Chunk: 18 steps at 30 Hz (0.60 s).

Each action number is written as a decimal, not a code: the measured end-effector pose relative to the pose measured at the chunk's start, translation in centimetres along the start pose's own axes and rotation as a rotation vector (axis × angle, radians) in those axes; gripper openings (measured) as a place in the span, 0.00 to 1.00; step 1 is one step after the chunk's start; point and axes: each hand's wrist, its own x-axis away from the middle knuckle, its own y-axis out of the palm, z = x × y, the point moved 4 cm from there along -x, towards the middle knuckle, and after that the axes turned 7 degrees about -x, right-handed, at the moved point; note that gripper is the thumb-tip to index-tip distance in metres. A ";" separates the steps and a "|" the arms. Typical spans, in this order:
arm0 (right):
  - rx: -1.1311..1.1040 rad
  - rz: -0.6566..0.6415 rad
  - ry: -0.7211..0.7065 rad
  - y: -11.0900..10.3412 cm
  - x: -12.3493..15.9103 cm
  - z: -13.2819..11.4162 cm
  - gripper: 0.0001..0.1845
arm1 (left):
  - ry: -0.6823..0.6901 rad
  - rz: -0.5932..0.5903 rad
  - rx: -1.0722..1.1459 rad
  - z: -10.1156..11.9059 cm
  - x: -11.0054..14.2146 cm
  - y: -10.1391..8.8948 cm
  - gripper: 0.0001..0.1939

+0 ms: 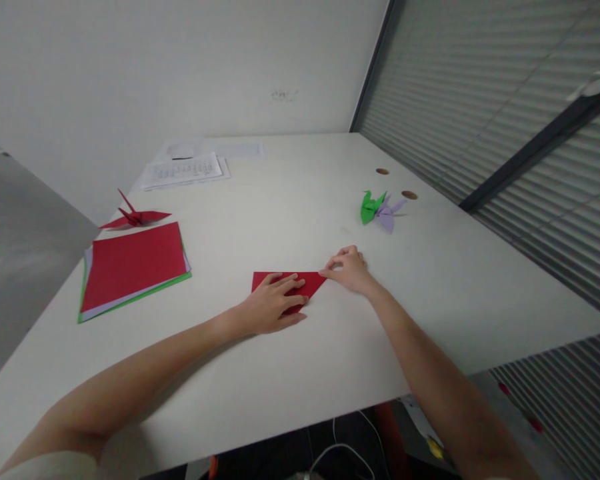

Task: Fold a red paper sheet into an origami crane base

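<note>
A folded piece of red paper [309, 285] lies flat on the white table, its long straight edge facing away from me and its right end narrowing to a point. My left hand [275, 303] rests flat over the paper with fingers spread, covering much of its middle. At the right tip, my right hand [349, 268] pinches the corner between thumb and forefinger. The paper's lower left part is hidden under my left hand.
On the left lies a stack of red, purple and green sheets [136, 267], a red paper crane [136, 217] behind it. Green [371, 207] and purple [387, 215] paper cranes sit at right, near two table holes [409, 195]. Printed papers [185, 170] lie far back; blinds [480, 100] border the right.
</note>
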 end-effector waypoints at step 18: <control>0.017 -0.031 0.032 -0.1 -0.2 0.4 0.09 | -0.015 -0.017 0.014 0.1 0.0 -0.1 0.18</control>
